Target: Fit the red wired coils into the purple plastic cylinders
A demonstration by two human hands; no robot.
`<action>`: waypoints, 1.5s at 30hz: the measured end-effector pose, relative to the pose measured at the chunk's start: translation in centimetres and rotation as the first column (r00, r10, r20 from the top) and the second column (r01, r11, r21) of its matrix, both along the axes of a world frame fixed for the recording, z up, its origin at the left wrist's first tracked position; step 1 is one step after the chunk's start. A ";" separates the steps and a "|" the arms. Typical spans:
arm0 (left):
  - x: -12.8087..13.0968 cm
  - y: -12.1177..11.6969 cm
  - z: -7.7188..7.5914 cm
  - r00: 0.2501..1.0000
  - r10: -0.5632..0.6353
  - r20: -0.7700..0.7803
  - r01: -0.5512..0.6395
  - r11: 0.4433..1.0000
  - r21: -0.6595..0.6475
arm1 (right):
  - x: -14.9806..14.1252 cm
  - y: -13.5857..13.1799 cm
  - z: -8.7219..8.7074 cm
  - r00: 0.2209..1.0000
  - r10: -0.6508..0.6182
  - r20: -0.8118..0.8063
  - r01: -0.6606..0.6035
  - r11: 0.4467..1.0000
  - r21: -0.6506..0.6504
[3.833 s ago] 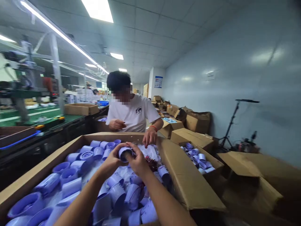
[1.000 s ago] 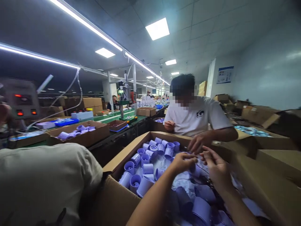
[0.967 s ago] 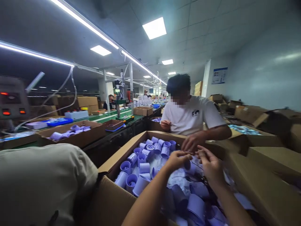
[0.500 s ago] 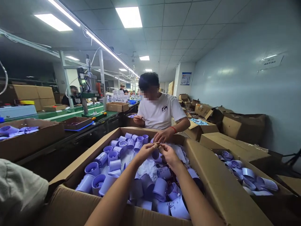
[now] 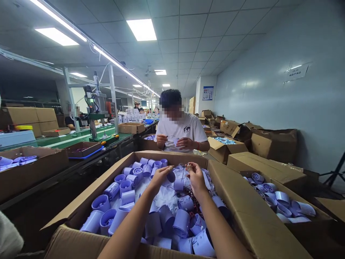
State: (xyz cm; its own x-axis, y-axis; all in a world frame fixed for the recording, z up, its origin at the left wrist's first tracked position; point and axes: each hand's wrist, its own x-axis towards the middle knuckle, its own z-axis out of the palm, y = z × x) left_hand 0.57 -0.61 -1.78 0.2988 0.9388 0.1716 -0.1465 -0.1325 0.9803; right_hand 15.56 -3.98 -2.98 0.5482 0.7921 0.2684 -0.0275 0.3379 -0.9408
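Note:
My left hand [image 5: 161, 177] is closed in a pinch over the box, its fingertips together; what they hold is too small to make out. Just under those fingers shows the dark mouth of a purple cup [image 5: 170, 176]; whether the hand touches it I cannot tell. To the right, my right hand [image 5: 197, 178] is raised and pinches a small metallic part [image 5: 188, 166] between thumb and fingers. Below both hands, a large cardboard box [image 5: 237, 201] holds many purple plastic cups [image 5: 181, 222], white plastic sheeting [image 5: 164, 196] and a tangle of dark red wires [image 5: 193, 201].
Across the box a co-worker [image 5: 176, 129] in a white shirt holds small pieces in both hands. On the left runs a green-topped line with a press machine [image 5: 98, 108]. An open carton [image 5: 309, 219] of purple parts stands at the right, more cartons behind.
My hands, together before, have drawn apart, the right now holding the metallic part by itself. The co-worker's hand has left the box and come up to the chest. The view has shifted slightly.

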 end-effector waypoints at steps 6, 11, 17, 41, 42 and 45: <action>-0.1 -0.2 0.2 0.986 -0.112 0.123 0.128 0.983 -0.129 | -0.2 -0.7 0.7 0.996 0.047 0.075 -0.046 0.999 -0.022; -0.1 -0.4 0.6 0.968 -0.127 0.218 0.160 0.977 -0.143 | -1.5 -1.4 0.4 0.876 0.482 -0.032 -0.477 0.853 -0.210; -0.1 -0.3 0.4 0.959 -0.177 0.222 0.207 0.971 -0.122 | -1.2 -1.0 -0.4 0.841 0.527 -0.125 -0.541 0.827 -0.155; -0.5 -0.1 0.1 0.964 -0.132 0.230 0.214 0.900 -0.380 | -0.9 -3.1 1.3 0.532 0.794 -0.294 -0.770 0.598 0.222; -0.5 -0.1 0.1 0.962 -0.141 0.234 0.226 0.891 -0.394 | -0.8 -2.9 1.2 0.536 0.786 -0.309 -0.753 0.610 0.247; -0.3 0.2 -0.1 0.969 -0.098 0.226 0.194 0.870 -0.454 | -0.4 -2.5 1.1 0.562 0.736 -0.377 -0.665 0.673 0.323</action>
State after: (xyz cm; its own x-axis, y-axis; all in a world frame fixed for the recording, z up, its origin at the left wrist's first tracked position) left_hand 0.25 -0.45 -1.85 0.4454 0.8702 -0.2106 -0.3168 0.3732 0.8720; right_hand 15.12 -6.51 -1.87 -0.0867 0.9555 0.2820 -0.7024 0.1422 -0.6975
